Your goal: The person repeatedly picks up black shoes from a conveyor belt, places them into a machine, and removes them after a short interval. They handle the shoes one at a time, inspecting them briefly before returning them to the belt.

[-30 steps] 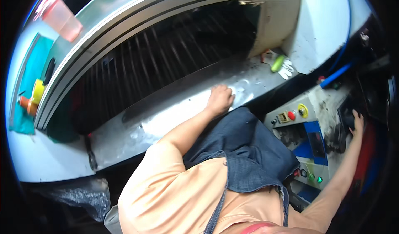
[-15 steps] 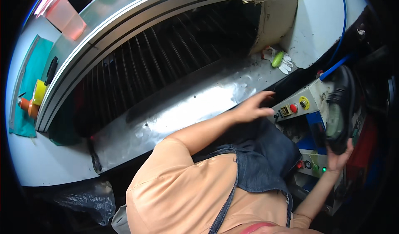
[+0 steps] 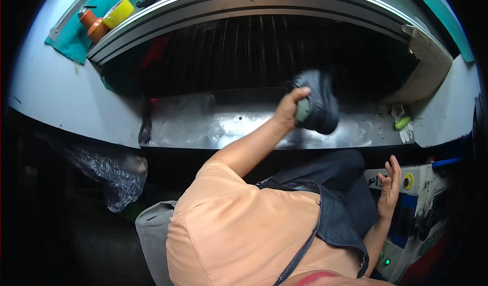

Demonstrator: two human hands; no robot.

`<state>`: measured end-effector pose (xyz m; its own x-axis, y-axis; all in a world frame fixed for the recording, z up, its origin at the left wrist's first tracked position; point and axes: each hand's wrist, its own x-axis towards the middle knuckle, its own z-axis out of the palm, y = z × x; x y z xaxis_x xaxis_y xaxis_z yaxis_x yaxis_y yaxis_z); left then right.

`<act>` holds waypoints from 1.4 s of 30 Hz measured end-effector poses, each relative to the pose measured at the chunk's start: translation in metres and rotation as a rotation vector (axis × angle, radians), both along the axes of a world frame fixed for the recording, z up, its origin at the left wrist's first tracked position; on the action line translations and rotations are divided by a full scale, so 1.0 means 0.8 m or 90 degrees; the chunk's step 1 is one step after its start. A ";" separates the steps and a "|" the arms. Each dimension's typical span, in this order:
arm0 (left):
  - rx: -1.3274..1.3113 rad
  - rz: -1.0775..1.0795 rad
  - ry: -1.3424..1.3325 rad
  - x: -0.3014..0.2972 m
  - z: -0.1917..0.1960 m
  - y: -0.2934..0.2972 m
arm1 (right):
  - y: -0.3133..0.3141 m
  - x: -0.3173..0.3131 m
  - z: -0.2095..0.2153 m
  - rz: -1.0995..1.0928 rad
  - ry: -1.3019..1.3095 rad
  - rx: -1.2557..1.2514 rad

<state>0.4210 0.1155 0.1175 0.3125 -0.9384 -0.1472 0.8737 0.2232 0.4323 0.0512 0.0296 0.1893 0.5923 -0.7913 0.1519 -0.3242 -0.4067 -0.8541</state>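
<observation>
My left hand is shut on the heel of a black shoe with a grey-green lining. It holds the shoe just above the shiny metal ledge, in front of the dark slatted opening of the machine. My right hand is open with its fingers spread. It holds nothing and hovers at the control panel, next to a yellow-ringed button.
Orange and yellow tape rolls lie on a teal cloth at the top left. A green-handled tool rests at the ledge's right end. A crumpled clear plastic bag hangs at the lower left. A small green light glows low on the panel.
The shoe was in my right hand beside the control panel; now my left hand holds it over the ledge. My right hand has let go and opened. The view swung right.
</observation>
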 end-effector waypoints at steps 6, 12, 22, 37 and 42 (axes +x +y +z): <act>0.355 0.343 -0.282 0.303 -0.089 0.105 | 0.003 -0.101 -0.052 -0.127 0.062 0.156; 0.742 0.366 -0.887 0.501 -0.145 0.202 | 0.023 -0.133 -0.078 -0.224 0.104 0.219; 1.152 0.612 -1.220 0.431 -0.082 0.170 | 0.050 -0.141 -0.098 -0.235 0.180 0.118; -0.095 0.119 -1.194 -0.077 -0.080 -0.101 | 0.083 -0.167 -0.152 -0.500 0.193 -0.292; -0.091 0.098 -1.321 -0.145 -0.102 -0.139 | 0.099 -0.190 -0.150 -0.553 0.150 -0.256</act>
<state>0.3052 0.0047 0.0359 -0.0580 -0.8648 0.4987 -0.7929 0.3434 0.5033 -0.1005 0.1087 0.0691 -0.1211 -0.8806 0.4582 -0.7917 -0.1928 -0.5796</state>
